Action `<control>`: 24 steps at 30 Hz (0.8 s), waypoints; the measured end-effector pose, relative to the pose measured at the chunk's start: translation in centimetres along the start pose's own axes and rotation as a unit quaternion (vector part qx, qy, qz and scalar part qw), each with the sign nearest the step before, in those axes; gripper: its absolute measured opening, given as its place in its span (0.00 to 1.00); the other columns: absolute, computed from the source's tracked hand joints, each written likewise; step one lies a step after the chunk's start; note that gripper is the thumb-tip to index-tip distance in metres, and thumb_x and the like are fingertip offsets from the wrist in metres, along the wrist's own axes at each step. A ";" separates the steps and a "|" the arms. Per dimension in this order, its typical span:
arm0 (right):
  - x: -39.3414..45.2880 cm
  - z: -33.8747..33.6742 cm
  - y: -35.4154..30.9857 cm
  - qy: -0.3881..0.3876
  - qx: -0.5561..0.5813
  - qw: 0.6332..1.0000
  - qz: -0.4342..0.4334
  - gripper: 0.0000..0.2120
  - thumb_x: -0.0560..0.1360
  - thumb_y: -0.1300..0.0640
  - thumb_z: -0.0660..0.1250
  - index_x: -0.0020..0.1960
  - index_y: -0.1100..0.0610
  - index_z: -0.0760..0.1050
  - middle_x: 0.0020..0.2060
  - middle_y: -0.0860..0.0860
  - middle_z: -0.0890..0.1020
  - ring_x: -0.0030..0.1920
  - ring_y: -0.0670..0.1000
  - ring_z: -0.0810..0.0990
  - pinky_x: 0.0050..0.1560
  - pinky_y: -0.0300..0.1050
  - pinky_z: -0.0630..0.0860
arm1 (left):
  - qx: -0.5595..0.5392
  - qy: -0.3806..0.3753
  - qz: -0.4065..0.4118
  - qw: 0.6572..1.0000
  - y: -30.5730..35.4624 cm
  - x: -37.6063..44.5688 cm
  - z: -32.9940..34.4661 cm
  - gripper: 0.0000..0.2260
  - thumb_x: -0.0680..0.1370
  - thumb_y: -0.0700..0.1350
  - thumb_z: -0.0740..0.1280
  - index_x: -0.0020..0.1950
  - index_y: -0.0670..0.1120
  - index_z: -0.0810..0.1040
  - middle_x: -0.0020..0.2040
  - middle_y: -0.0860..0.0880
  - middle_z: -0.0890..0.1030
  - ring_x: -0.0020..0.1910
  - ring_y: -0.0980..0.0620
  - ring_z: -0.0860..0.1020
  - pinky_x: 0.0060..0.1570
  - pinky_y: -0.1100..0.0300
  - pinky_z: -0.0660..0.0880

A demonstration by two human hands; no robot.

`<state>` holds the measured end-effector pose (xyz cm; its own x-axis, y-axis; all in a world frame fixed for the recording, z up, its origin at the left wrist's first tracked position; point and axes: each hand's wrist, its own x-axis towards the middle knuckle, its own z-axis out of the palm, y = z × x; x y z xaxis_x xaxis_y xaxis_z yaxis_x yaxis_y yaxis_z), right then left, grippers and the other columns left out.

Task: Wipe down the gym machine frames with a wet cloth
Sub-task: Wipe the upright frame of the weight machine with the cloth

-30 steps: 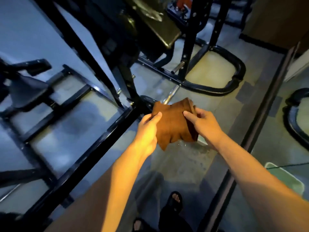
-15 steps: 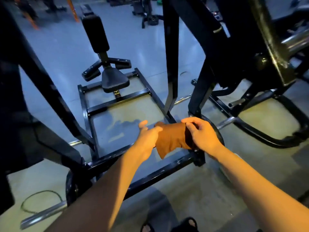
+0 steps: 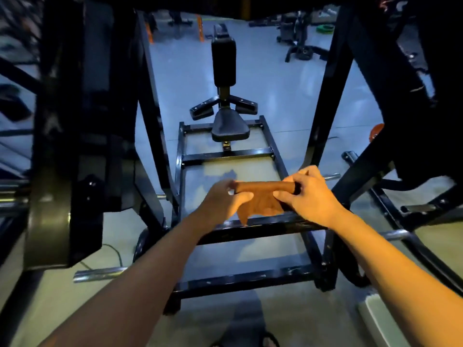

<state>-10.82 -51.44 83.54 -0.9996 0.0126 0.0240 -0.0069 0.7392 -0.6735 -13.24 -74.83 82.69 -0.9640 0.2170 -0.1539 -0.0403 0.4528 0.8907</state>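
A brown cloth (image 3: 260, 199) hangs between both hands in the middle of the view, its top edge folded into a roll. My left hand (image 3: 223, 201) pinches its left end and my right hand (image 3: 305, 196) grips its right end. The cloth is held in the air just above a black crossbar (image 3: 263, 227) of the gym machine's floor frame (image 3: 226, 156). I cannot tell whether the cloth's lower corner touches the bar. A black seat with an upright pad (image 3: 229, 125) stands at the frame's far end.
Tall black machine uprights (image 3: 72, 121) crowd the left, and more black frame members (image 3: 390, 71) stand on the right. Chrome pegs (image 3: 99, 274) stick out low on the left and right. A cable (image 3: 112, 254) lies on the floor. Other gym gear (image 3: 298, 41) stands far back.
My view has swung left and up so the machine frame now lies straight ahead. Both hands kept hold of the cloth and folded its top edge into a roll.
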 end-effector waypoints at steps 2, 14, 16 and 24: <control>1.1 -1.2 -0.7 -0.061 0.071 0.995 0.022 0.09 0.75 0.52 0.77 0.45 0.57 0.82 0.48 0.52 0.79 0.55 0.49 0.77 0.55 0.38 0.71 | -0.128 0.010 -0.064 0.990 1.4 -0.4 -0.8 0.05 0.78 0.44 0.73 0.54 0.47 0.81 0.49 0.48 0.85 0.50 0.50 0.84 0.50 0.55 0.82; 3.4 -2.0 -6.4 -0.219 0.191 0.953 -0.087 0.04 0.80 0.53 0.72 0.53 0.48 0.85 0.45 0.48 0.87 0.46 0.48 0.86 0.47 0.42 0.83 | -0.147 0.200 -0.053 0.967 3.7 -3.5 -2.2 0.12 0.77 0.52 0.76 0.57 0.51 0.80 0.53 0.50 0.83 0.48 0.52 0.83 0.44 0.59 0.80; 3.3 -0.6 -6.1 -0.151 0.246 0.955 -0.063 0.05 0.79 0.55 0.73 0.54 0.49 0.83 0.48 0.50 0.86 0.46 0.48 0.86 0.43 0.39 0.82 | -0.124 0.288 -0.053 0.948 2.4 -3.8 -1.8 0.08 0.79 0.51 0.73 0.51 0.48 0.78 0.46 0.51 0.81 0.41 0.55 0.79 0.39 0.64 0.75; -0.2 3.3 -7.5 -0.116 0.333 0.930 -0.108 0.13 0.77 0.58 0.75 0.59 0.47 0.78 0.52 0.43 0.84 0.45 0.44 0.83 0.50 0.45 0.83 | -0.327 0.171 -0.130 0.920 4.0 -7.4 1.6 0.20 0.87 0.56 0.57 0.68 0.47 0.79 0.61 0.48 0.85 0.59 0.50 0.84 0.63 0.53 0.79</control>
<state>-10.60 -59.20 86.21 -0.9514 -0.2900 0.1040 -0.1458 0.1266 -0.9812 -5.89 -73.27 86.71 -0.9215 -0.1616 -0.3532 -0.3221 -0.1901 0.9274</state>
